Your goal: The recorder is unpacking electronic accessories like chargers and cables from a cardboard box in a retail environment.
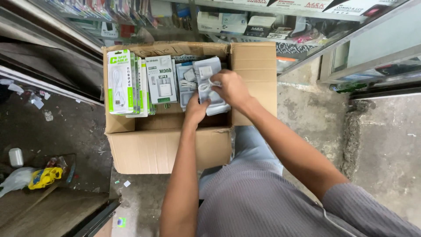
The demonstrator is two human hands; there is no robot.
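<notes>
An open cardboard box stands on the floor before me. Inside it, green-and-white cable packs stand at the left, and a white charger pack next to them. Both hands are inside the box at its right part. My left hand grips the lower edge of a stack of clear charger packs. My right hand is closed over the same stack from the right, fingers on a white cable inside the top pack.
A glass display counter with boxed goods runs behind the box. The concrete floor spreads to the right. At the left lie litter, a yellow bag and a white case, beside a wooden board.
</notes>
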